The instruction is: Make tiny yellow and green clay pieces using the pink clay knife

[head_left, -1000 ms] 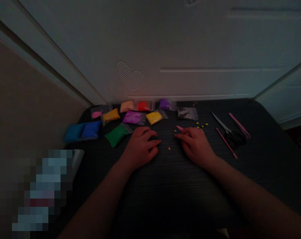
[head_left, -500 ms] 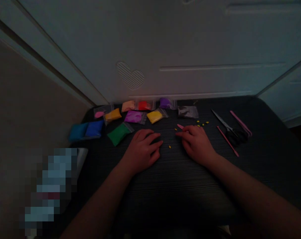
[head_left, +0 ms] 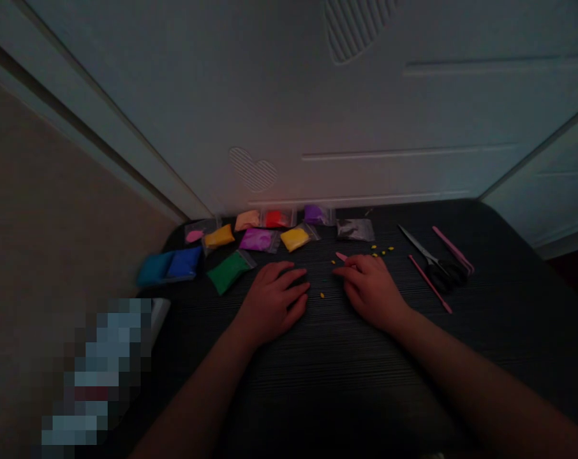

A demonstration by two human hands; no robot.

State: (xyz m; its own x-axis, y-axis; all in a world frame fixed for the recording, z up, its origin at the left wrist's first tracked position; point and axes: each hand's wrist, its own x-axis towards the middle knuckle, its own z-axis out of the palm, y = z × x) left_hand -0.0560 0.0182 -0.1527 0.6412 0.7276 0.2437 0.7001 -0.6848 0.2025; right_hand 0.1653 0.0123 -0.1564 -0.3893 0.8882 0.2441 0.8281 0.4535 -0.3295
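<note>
The hands are apart at the centre of the frame: the left hand (head_left: 274, 303) has its fingers spread and nothing visible in it; the right hand (head_left: 372, 291) lies over a pink tool (head_left: 340, 256) — whether gripping it, I cannot tell. Since half a second ago the view has tipped upward, yet the hands' pose is nearly unchanged — apparently a lull in the handling. A faint green speck (head_left: 325, 280) now shows between them. Just below it, the yellow-orange bit (head_left: 322, 295) on the dark tabletop (head_left: 289, 395) looks tiny and roughly oval.
</note>
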